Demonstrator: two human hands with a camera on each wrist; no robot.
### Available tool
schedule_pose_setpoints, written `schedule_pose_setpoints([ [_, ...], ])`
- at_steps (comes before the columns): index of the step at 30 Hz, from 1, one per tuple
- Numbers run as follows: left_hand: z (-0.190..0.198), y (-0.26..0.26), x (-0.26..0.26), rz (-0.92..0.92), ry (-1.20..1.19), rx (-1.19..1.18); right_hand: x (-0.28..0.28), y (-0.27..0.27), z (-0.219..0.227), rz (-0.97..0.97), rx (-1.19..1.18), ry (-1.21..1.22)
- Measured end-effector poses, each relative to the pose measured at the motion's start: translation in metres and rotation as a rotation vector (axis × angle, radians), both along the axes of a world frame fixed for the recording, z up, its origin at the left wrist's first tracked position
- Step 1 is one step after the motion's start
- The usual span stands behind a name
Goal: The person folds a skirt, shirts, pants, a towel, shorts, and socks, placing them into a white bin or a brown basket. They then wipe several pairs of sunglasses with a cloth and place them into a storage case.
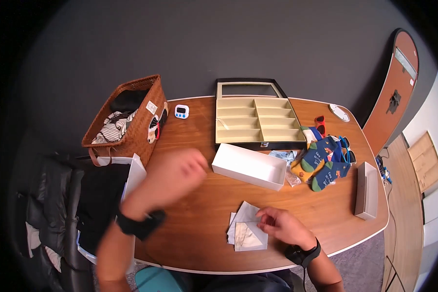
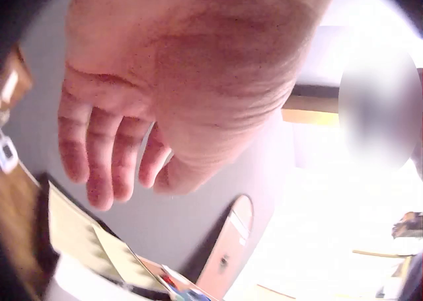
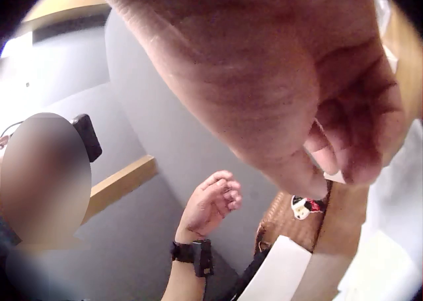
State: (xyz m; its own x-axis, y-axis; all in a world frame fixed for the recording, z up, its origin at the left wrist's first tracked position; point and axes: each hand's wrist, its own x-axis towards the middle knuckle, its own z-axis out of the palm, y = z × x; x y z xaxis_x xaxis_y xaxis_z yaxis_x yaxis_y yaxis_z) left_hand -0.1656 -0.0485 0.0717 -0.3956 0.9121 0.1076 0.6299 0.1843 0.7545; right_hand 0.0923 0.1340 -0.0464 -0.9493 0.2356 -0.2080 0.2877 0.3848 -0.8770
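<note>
My left hand [image 1: 173, 177] is raised over the left side of the table, blurred in the head view. Its fingers [image 2: 99, 162] hang loosely bent in the left wrist view, holding nothing. Low over the table's front part, my right hand [image 1: 286, 228] has its fingers [image 3: 360, 132] loosely bent beside the right edge of a translucent pouch [image 1: 258, 241]. I cannot tell whether they touch it. Pale beige cloth [image 1: 246, 234] shows in that pouch, which overlaps other whitish sheets or pouches [image 1: 231, 228].
Behind are an open white box [image 1: 248, 168] and a compartment case [image 1: 258, 138] with its lid raised. Socks [image 1: 321, 155] and sunglasses lie right, near a narrow box [image 1: 366, 192]. A wicker basket [image 1: 143, 126] of clothes and a timer [image 1: 181, 112] stand left.
</note>
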Motion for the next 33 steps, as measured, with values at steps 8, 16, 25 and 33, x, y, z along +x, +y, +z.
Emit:
schedule_pose_setpoints([
  [8, -0.140, 0.000, 0.085, -0.070, 0.060, -0.323, 0.017, -0.057, -0.021, 0.118, 0.542, 0.208],
  [16, -0.157, -0.012, 0.102, 0.089, -0.039, -0.257, 0.015, -0.056, -0.042, 0.198, 0.578, 0.296],
  [25, -0.168, -0.009, 0.107, 0.138, 0.035, -0.109, 0.044, -0.043, -0.029, -0.152, -0.208, 0.097],
  [33, -0.160, -0.010, 0.115, 0.083, 0.127, -0.147, 0.075, -0.028, -0.042, -0.381, -0.252, 0.287],
])
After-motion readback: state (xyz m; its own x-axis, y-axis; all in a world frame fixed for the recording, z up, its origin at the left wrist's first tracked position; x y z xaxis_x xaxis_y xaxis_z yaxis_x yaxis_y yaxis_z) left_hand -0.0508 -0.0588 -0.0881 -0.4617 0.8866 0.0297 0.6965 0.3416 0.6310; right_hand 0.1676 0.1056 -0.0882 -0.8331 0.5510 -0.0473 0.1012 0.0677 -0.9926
